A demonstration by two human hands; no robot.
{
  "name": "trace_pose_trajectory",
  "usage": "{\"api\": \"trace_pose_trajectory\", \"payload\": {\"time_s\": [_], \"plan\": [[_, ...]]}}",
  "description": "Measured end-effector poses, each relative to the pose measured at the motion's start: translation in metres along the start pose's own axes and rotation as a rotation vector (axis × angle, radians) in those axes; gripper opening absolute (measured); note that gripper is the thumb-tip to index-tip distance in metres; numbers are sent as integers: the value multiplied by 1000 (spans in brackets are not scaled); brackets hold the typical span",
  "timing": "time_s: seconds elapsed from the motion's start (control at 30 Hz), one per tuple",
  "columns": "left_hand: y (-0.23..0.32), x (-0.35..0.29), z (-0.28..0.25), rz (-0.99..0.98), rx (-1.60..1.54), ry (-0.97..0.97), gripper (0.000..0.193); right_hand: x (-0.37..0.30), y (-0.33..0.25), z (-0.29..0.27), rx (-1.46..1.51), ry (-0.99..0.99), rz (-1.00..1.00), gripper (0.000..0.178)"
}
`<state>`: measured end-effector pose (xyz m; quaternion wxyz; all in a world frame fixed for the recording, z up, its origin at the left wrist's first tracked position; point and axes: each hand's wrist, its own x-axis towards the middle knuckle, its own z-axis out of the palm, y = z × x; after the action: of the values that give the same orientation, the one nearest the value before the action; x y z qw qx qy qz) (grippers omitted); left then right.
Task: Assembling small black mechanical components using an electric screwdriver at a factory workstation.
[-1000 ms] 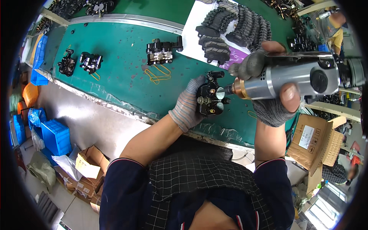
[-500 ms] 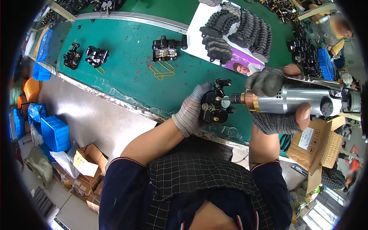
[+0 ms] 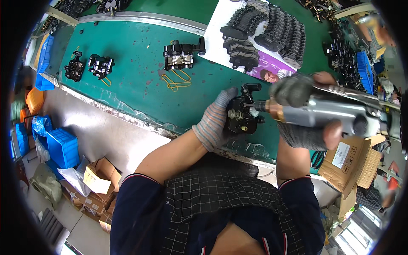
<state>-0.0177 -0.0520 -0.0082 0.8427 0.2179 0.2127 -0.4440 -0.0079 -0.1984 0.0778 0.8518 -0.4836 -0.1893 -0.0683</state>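
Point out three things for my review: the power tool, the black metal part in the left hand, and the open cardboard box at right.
Power tool (image 3: 327,112): head view, silver barrel.
Black metal part (image 3: 243,114): head view, main body.
Cardboard box (image 3: 345,171): head view, labelled panel.

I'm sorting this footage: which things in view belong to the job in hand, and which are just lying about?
In the job:
black, blocky metal part, in the striped-gloved left hand
silver, cylindrical metal power tool, in the grey-gloved right hand

Apparently just lying about:
blue rectangular plastic crate, left
open brown cardboard box, right
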Motion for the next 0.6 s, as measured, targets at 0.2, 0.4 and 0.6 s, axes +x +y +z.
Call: {"api": "trace_pose_trajectory", "payload": {"time_s": [0.2,0.4,0.6], "plan": [[8,-2,-2,16,5,60,56,-11,-19,8,84,-157,-31,74],[3,-7,11,-6,22,65,56,-17,-16,4,35,-282,-58,75],[-7,-12,7,24,-15,58,50,-43,-22,27,-55,89,94,80]]}}
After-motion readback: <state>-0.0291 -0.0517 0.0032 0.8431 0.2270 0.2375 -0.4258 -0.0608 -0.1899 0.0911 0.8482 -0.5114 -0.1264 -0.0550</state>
